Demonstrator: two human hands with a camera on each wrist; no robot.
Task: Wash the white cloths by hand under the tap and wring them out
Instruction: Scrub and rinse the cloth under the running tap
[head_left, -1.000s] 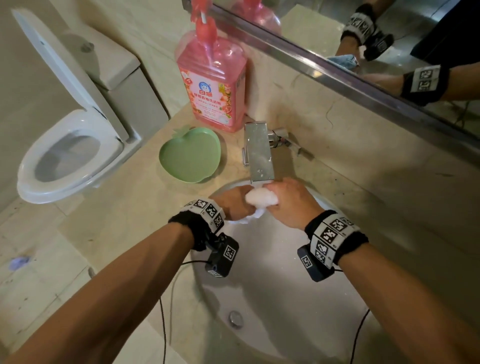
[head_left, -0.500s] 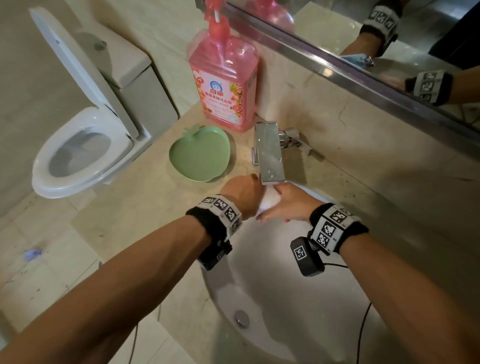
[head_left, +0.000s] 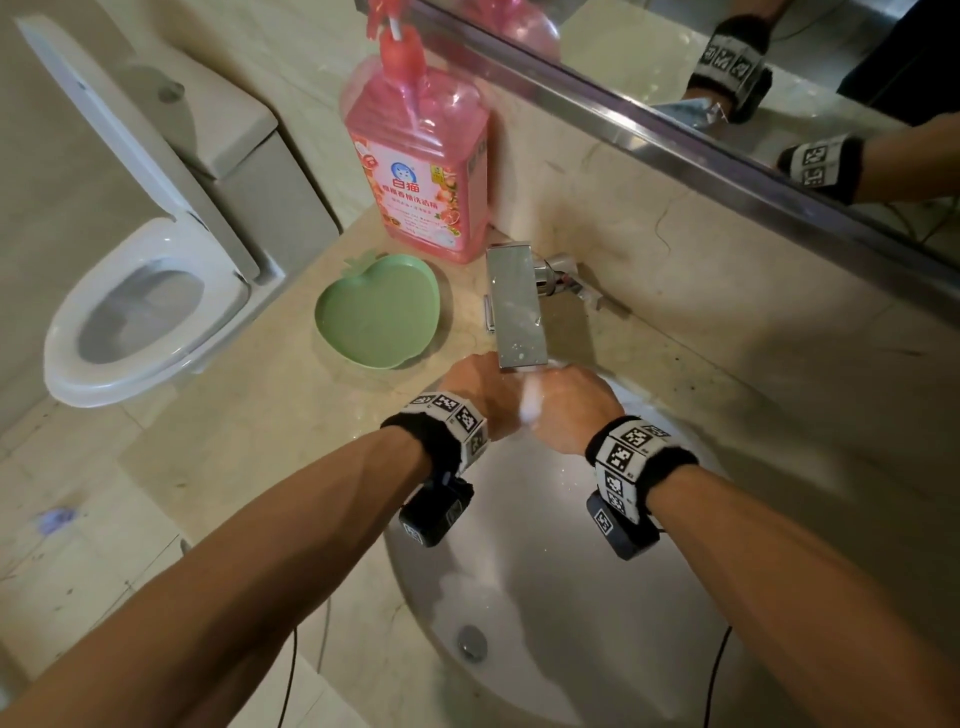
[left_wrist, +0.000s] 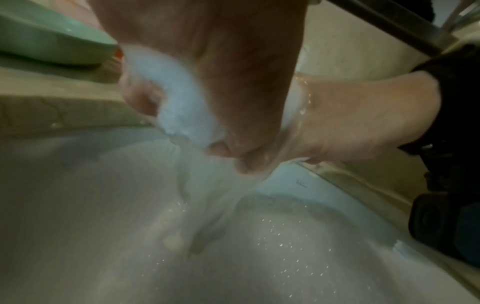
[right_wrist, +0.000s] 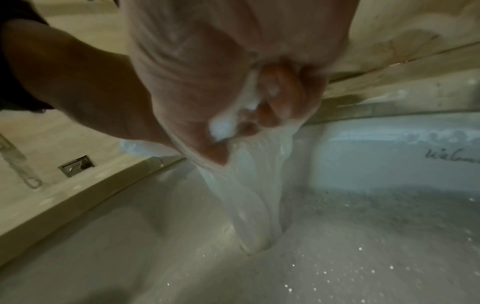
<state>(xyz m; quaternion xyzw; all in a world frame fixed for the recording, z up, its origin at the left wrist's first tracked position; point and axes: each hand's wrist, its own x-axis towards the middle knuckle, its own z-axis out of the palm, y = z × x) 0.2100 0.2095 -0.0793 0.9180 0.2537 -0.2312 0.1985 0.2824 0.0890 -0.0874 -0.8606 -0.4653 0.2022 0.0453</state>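
both hands squeeze the white cloth (left_wrist: 182, 98) under the tap (head_left: 517, 306), left hand (head_left: 480, 395) and right hand (head_left: 571, 405) clamped on it, water streaming into the sink (head_left: 545, 597)

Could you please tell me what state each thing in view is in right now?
white cloth: wet, bunched, gripped by both hands under the tap
left hand: grips the cloth
right hand: grips the cloth
tap: running
sink: wet, water draining
green dish: nothing in it
soap bottle: upright, mostly full
toilet: lid up
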